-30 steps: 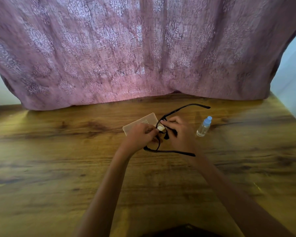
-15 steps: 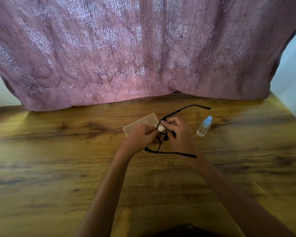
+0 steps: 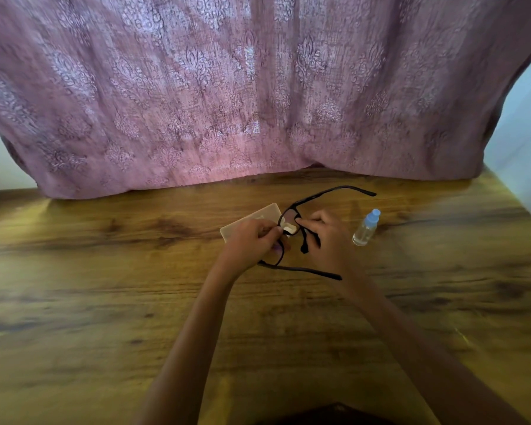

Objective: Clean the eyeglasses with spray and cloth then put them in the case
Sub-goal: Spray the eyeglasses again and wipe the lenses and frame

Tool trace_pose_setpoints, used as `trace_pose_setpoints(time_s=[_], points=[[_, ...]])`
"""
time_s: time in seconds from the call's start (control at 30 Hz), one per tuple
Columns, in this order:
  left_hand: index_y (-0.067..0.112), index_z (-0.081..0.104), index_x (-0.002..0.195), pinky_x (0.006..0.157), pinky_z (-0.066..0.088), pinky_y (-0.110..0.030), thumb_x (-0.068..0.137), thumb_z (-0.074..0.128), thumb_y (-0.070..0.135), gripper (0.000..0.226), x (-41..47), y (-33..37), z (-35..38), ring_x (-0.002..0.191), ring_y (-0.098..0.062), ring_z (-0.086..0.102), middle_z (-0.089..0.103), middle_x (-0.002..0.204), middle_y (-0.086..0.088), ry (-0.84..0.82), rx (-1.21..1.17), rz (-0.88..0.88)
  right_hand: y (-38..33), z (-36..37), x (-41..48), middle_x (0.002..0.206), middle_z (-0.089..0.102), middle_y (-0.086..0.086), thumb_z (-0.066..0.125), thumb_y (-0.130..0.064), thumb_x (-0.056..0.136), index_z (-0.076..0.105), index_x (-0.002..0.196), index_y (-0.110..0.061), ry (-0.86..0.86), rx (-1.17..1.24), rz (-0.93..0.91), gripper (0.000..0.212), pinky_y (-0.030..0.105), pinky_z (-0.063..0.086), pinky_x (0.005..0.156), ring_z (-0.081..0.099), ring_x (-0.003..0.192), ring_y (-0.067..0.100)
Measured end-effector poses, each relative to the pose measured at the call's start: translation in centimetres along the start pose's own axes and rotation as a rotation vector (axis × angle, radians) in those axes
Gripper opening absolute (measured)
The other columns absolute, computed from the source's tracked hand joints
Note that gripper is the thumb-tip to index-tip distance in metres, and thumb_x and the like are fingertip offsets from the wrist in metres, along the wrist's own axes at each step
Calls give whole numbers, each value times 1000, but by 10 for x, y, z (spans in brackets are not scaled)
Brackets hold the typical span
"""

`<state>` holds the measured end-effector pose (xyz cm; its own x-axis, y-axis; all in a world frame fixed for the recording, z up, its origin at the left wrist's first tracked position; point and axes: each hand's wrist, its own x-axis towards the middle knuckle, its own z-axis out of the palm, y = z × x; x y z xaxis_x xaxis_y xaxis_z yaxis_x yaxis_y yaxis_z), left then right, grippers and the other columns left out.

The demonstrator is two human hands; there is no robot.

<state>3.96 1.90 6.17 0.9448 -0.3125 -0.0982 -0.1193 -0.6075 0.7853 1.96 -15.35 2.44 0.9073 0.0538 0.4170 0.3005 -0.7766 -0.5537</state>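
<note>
Wooden table (image 3: 105, 302): brown, strong dark grain streaks, fills lower half of view. Mauve curtain (image 3: 227, 87) with pale damask motif hangs behind the table's far edge, lower hem resting on the tabletop. Light shows through the fabric, brightest near centre. Pale wall (image 3: 521, 124) visible at right of curtain; another pale strip at left.

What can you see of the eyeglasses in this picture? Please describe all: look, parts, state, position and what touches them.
The eyeglasses have a thin black frame, apparently plastic, with clear lenses. Both temples are unfolded: one points away to the right, the other lies nearer the person. They are held above the wooden table, in front of the pale case. The left hand and the right hand hold them, pressing a small white cloth on one lens.
</note>
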Motion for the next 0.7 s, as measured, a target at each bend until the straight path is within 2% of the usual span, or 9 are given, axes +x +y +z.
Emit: trace_pose_setpoints(time_s=[0.13,0.2,0.3,0.4,0.5,0.57,0.63,0.7], points=[[14,76,85,84,52,-46,98,53,23,28,0,-2,1,83,-22,67,75,83,-6,24,-18,-12,0,0,-2,86,62,12,66,11,78,73,105,0,-2,10,-17,30,25,39,63,60,73,26],[10,76,87,83,52,-44,97,53,23,28,0,-2,0,83,-21,67,75,83,-6,39,-22,-22,-2,0,-4,85,63,12,66,10,78,74,103,0,0,37,-35,28,26,39,61,60,71,26],[10,76,88,80,52,-38,97,54,23,28,1,-2,0,82,-19,67,75,84,-4,49,-37,-34,-7,1,-6,85,64,11,63,7,79,74,102,-1,5,69,-47,26,17,36,63,59,71,24],[11,76,87,71,49,-29,97,54,23,27,0,-2,0,80,-19,65,74,84,-4,47,-43,-37,-13,1,-5,86,65,8,63,3,81,75,101,-4,8,106,-36,24,8,35,63,56,73,15],[14,76,87,64,45,-19,97,54,23,26,2,-2,-1,74,-10,64,74,82,-2,37,-30,-28,-16,-2,-2,88,65,4,65,1,84,75,102,-7,7,146,-35,23,14,38,61,57,73,13],[13,75,89,57,40,-9,97,54,22,24,3,-2,-2,62,2,60,73,78,0,19,-6,-16,-18,-4,0,90,65,5,63,0,85,75,103,-7,-4,159,-50,23,21,43,60,59,75,16],[12,74,93,52,38,-6,98,53,22,24,3,-3,-2,55,5,57,71,76,1,10,38,-7,-19,-4,1,92,65,5,62,0,86,75,105,-7,-15,162,-55,23,22,44,62,59,77,16],[12,74,96,54,40,-7,98,53,24,25,4,-3,-3,59,2,59,72,79,0,3,86,-3,-19,-2,1,93,65,5,62,0,86,74,106,-6,-16,167,-73,24,18,41,63,58,78,15]])
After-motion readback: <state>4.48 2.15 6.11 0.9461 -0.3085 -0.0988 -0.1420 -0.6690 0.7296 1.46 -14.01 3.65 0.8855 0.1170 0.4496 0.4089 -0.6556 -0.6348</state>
